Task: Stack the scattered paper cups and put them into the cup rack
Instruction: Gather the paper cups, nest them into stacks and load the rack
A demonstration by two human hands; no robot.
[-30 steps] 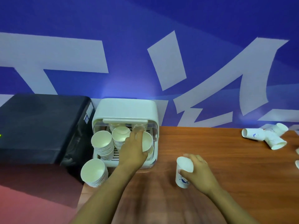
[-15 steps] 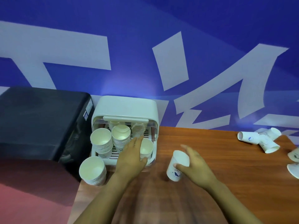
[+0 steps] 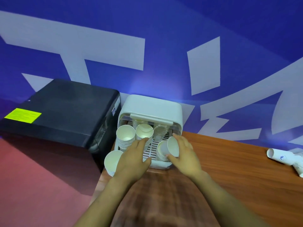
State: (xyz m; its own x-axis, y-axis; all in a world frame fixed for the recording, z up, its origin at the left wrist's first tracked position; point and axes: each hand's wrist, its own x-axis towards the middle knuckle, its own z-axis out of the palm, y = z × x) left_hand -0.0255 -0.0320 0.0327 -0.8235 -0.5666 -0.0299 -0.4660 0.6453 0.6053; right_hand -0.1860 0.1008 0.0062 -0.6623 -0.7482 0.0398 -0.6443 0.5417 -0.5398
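The white cup rack (image 3: 152, 107) stands at the table's back left with its front open. Inside are two tall stacks of paper cups (image 3: 126, 136) at the left and a shorter stack (image 3: 161, 154) at the front right. My right hand (image 3: 183, 154) grips a single white paper cup (image 3: 171, 147), tilted, its bottom just above that shorter stack. My left hand (image 3: 134, 158) reaches over the rack's front edge, fingers fairly straight, fingertips near the second tall stack (image 3: 144, 132). Another cup stack (image 3: 112, 162) stands outside the rack by my left wrist.
A black appliance (image 3: 65, 113) with a yellow label stands left of the rack. Several loose cups (image 3: 282, 158) lie on their sides at the right of the wooden table (image 3: 229, 169). A blue and white wall runs behind. Red floor shows lower left.
My right hand has carried the single cup leftward from the table to above the rack's front right stack. My left hand has drawn off that stack and shifted left.
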